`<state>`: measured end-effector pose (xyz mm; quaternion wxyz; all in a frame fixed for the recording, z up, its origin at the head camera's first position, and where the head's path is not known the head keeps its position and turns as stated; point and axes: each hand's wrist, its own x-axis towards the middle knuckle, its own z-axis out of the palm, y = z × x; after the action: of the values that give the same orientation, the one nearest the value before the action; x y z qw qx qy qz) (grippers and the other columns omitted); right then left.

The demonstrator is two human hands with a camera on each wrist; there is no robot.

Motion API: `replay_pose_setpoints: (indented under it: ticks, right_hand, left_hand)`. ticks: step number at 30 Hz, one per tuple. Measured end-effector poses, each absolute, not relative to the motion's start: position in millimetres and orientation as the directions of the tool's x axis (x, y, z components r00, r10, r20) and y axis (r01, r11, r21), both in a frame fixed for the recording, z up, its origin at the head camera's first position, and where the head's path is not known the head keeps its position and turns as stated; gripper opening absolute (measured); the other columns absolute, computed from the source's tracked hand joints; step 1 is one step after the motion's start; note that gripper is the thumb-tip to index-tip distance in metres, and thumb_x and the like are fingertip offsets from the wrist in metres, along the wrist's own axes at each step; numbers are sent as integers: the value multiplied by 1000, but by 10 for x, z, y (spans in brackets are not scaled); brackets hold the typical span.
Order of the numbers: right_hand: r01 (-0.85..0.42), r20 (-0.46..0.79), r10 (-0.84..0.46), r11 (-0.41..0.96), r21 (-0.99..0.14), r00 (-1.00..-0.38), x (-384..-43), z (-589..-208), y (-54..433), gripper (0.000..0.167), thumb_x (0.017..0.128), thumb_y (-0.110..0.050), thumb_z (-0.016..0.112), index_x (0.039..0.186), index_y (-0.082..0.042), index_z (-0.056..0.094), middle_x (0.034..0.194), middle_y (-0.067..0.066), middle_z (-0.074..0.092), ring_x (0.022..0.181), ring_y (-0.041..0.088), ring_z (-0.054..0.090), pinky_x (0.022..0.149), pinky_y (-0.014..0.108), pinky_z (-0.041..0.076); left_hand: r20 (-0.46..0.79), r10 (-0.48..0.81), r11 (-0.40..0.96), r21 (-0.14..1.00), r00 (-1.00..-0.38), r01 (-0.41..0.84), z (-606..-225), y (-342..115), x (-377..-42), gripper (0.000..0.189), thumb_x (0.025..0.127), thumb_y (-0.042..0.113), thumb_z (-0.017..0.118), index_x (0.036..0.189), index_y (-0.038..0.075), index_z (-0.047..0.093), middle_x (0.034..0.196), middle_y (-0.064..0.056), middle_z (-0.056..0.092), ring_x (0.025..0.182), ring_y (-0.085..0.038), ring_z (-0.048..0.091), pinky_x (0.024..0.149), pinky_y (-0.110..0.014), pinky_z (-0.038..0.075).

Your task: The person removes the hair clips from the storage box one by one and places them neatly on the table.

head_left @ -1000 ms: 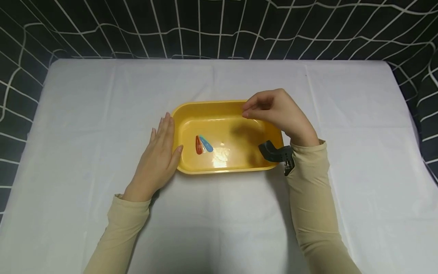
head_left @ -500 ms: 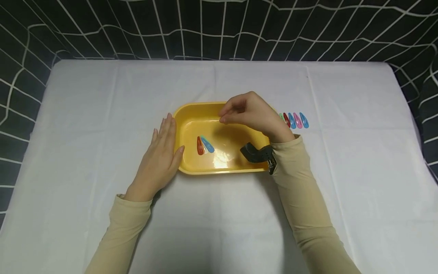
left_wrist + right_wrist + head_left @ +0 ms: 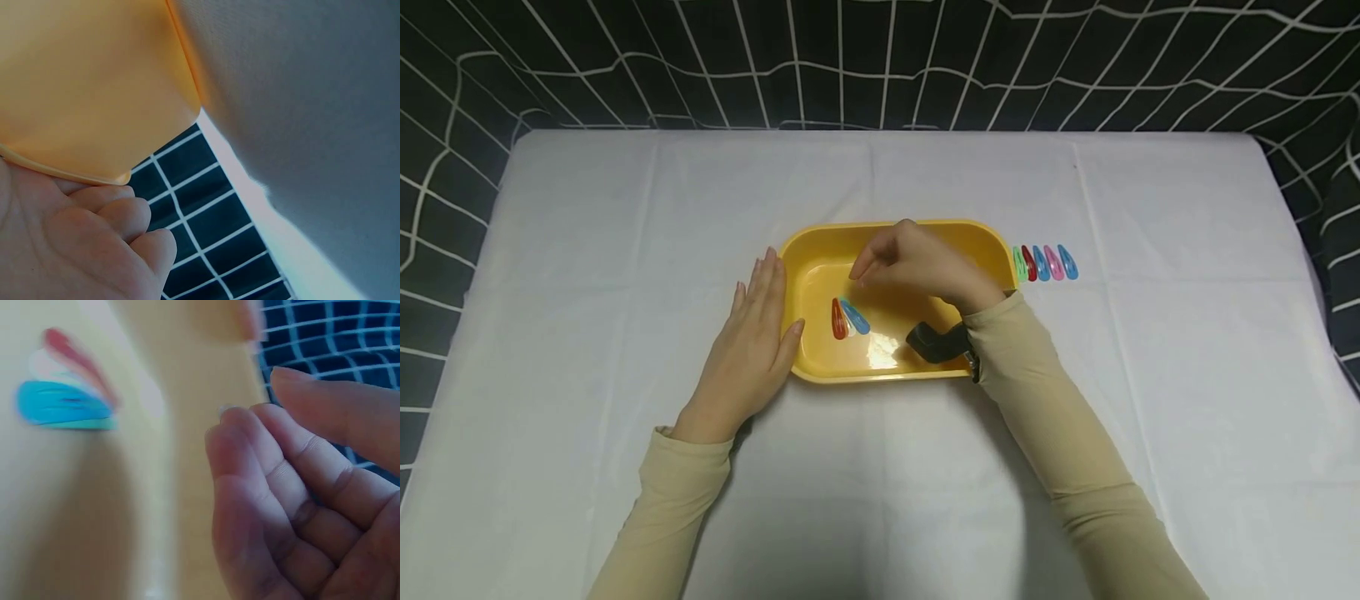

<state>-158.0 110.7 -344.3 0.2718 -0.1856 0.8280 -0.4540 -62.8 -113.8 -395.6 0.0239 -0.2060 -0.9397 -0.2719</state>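
A yellow tray (image 3: 820, 372) stands mid-table, and on its floor lie several snap hair clips in a small fan: a red clip (image 3: 838, 319), a blue clip (image 3: 855, 317), with white and green ones partly covered. My left hand (image 3: 745, 354) presses its straight fingers along the tray's left end, thumb over the rim. Above the tray hovers my right hand (image 3: 917, 267), fingers loosely bent, up and right of the clips. In the right wrist view a gap shows between thumb and fingers of the right hand (image 3: 300, 494), with nothing held.
Just right of the tray, a row of several hair clips (image 3: 1045, 262) in green, red, blue and pink lies on the white tablecloth (image 3: 1187, 350). A dark wrist camera mount (image 3: 936, 342) hangs over the tray. Black cloth with white netting (image 3: 865, 67) borders the table.
My right hand has moved left over the tray, from its right end toward the clips inside. The row of clips at right has come into view. The left hand has stayed put.
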Motion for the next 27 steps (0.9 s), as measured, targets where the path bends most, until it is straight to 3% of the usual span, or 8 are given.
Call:
replay_pose_setpoints:
  ticks: [13,27]
  right_hand:
    - [-67,-329,-545,584,-809,-771,-1587,-3623,1052,7,77,-4,71,82,0,74,71,4,69,66,15,55,62,24,44]
    - [-97,-351,-568,612,-785,-744,-1602,-3703,1024,7,77,-3,72,82,1,73,69,4,68,62,13,53,60,23,42]
  left_hand:
    - [168,374,769,493,-912,406,-3957,-1124,-623,65,99,23,40,146,-10,11,156,-19,6,143,-31,9,114,-46,8]
    - [160,375,770,495,-913,403,-3950,-1128,-624,64,100,23,41,146,-11,11,156,-20,6,143,-30,6,114,-45,7]
